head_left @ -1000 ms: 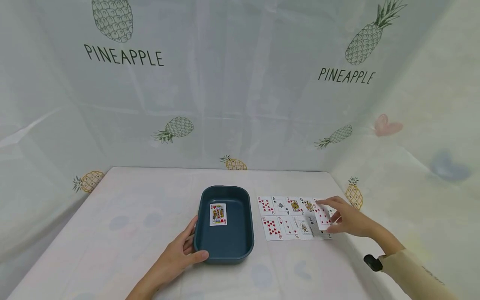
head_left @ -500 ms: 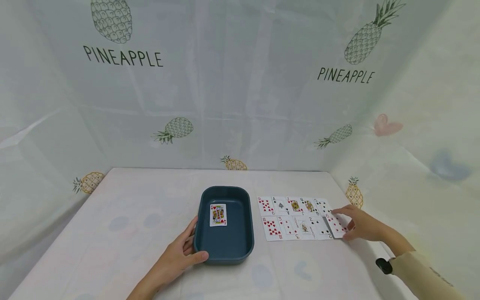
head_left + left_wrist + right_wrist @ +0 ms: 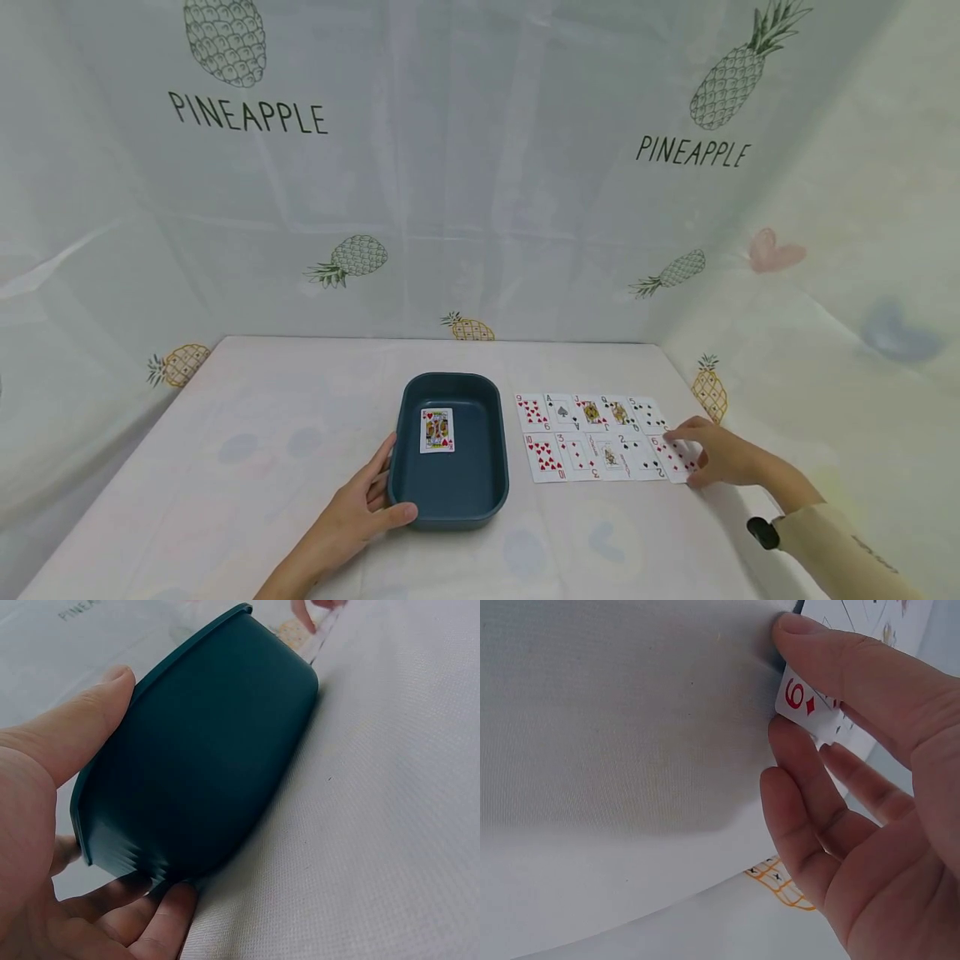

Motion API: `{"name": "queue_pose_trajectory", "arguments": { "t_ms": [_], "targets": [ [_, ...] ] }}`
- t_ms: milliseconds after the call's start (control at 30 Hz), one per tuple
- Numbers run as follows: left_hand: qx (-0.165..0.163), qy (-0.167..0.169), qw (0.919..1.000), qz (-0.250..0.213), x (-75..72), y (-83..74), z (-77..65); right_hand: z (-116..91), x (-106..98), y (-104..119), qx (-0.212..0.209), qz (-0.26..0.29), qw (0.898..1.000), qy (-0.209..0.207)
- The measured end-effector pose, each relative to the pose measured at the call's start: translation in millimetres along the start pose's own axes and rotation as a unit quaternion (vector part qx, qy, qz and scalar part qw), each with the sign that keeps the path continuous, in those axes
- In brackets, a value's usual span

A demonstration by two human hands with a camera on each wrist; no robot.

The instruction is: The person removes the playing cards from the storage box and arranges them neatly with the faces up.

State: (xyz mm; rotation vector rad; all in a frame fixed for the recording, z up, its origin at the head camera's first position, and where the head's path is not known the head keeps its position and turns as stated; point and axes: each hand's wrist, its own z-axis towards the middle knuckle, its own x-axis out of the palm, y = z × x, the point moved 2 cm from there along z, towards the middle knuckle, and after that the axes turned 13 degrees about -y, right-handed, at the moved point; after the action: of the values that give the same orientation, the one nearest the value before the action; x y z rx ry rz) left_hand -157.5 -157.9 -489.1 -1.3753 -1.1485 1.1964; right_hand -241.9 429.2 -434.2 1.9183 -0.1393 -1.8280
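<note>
A dark blue rectangular tray (image 3: 467, 493) stands mid-table with a king of hearts (image 3: 437, 430) lying face up in it. My left hand (image 3: 351, 510) grips the tray's left side; the left wrist view shows the thumb at the rim and fingers curled against the outer wall (image 3: 195, 750). At the right end of the lower row of cards, my right hand (image 3: 726, 454) holds a six of diamonds (image 3: 670, 454) by its edges, flat against the table. The right wrist view shows thumb and fingers around this playing card's corner (image 3: 798, 697).
Two rows of face-up playing cards lie right of the tray, with a nine of hearts (image 3: 532, 412), an ace of spades (image 3: 562, 411), a ten of hearts (image 3: 543, 457) and a joker (image 3: 609, 456) among them. A pineapple-print curtain (image 3: 480, 183) hangs behind the table.
My right hand has moved right and toward me with the six of diamonds, from over the rows down to the lower row's right end. My left hand and the tray have stayed put.
</note>
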Motion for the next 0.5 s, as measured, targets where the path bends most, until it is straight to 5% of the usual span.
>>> {"name": "queue_pose_trajectory", "arguments": {
  "t_ms": [500],
  "targets": [
    [-0.004, 0.001, 1.0, -0.003, 0.6, -1.0, -0.1, -1.4, 0.9, 3.5, 0.013, 0.016, 1.0, 0.01]
  ]
}}
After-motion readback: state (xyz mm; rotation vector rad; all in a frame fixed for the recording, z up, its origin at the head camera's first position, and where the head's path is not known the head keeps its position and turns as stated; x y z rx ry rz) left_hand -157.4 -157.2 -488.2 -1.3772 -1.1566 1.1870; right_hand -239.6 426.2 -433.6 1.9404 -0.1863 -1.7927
